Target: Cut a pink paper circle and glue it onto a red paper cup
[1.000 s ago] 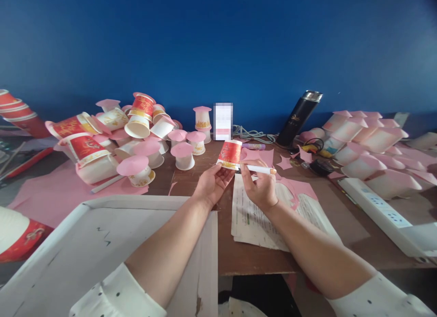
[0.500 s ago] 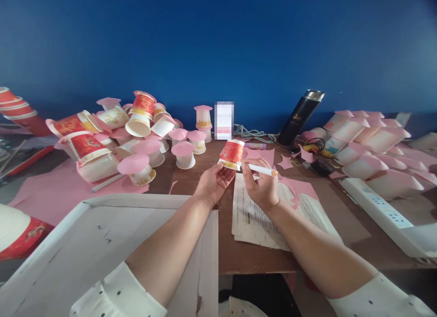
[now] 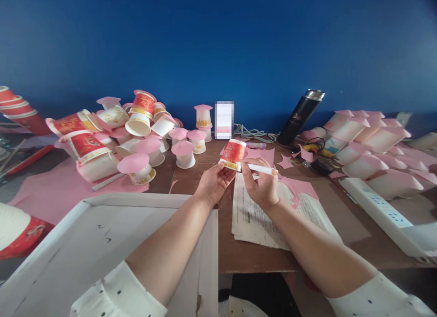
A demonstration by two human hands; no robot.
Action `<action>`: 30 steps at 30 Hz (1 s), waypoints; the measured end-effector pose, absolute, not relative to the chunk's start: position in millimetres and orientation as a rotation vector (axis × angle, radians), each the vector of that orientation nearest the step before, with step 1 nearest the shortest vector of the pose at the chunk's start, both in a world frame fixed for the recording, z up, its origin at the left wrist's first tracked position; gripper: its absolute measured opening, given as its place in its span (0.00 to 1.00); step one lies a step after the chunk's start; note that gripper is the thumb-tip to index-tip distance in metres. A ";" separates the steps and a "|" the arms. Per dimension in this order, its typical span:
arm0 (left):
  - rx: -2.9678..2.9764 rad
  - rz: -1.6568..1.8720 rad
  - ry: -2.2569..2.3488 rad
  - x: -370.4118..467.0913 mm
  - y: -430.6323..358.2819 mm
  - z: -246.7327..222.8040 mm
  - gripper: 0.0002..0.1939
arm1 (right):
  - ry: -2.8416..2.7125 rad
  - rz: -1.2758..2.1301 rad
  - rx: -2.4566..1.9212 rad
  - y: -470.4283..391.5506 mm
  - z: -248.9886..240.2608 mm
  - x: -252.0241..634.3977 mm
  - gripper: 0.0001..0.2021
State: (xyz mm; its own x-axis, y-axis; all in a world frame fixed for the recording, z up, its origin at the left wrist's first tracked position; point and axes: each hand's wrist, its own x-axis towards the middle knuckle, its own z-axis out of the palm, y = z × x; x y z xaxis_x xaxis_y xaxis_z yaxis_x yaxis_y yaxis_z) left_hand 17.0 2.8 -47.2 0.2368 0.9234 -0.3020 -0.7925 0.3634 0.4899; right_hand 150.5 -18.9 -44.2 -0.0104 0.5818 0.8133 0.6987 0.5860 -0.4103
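Note:
Between my hands is a red and white paper cup [image 3: 234,152] with gold print, its gold-patterned end toward me. My left hand [image 3: 215,179] grips the cup low on its left side, fingers beneath it. A white pen-like stick with an orange end [image 3: 262,169], maybe a glue pen or marker, is pinched in my right hand [image 3: 261,183]. The stick's left tip meets the cup's lower right edge; the exact contact is hidden by my fingers. Printed paper sheets [image 3: 254,223] with pink paper scraps [image 3: 302,188] lie under my right hand.
Left stand many cups topped with pink paper discs [image 3: 182,148]. A white box lid [image 3: 136,235] lies front left. To the right are a black thermos [image 3: 298,119], more pink-topped cups [image 3: 392,183] and a power strip [image 3: 375,203]. A blurred phone-like screen [image 3: 224,120] stands at the blue wall.
The paper cup has shifted slightly to the right and turned a little in my left hand. My right hand and the stick have barely moved.

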 end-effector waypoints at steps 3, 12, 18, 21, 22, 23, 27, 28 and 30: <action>0.274 1.197 0.609 17.4 3.0 -47.6 0.07 | -1.712 -0.084 -1.050 -18.3 -46.6 150.4 0.06; 0.314 1.224 0.628 18.0 1.9 -47.0 0.07 | -1.692 -0.108 -1.091 -18.8 -44.8 150.7 0.07; 0.319 1.214 0.627 18.4 2.3 -48.6 0.07 | -1.705 -0.111 -1.073 -18.8 -45.3 150.8 0.05; 0.330 1.191 0.638 19.7 1.5 -49.3 0.07 | -1.740 -0.119 -1.035 -17.9 -46.8 150.7 0.06; 0.336 1.185 0.641 20.1 1.2 -49.4 0.07 | -1.744 -0.128 -1.024 -17.6 -47.0 150.7 0.06; 0.341 1.182 0.644 20.5 1.0 -49.3 0.08 | -1.746 -0.139 -1.014 -17.4 -47.1 150.6 0.07; 0.354 1.204 0.653 21.1 0.6 -47.5 0.08 | -1.723 -0.150 -1.021 -17.5 -46.7 150.1 0.06; 0.356 1.210 0.661 21.1 0.6 -46.9 0.08 | -1.717 -0.144 -1.032 -17.7 -46.5 150.0 0.06; 0.364 1.216 0.678 21.2 0.6 -46.0 0.08 | -1.709 -0.131 -1.056 -18.1 -46.4 150.0 0.06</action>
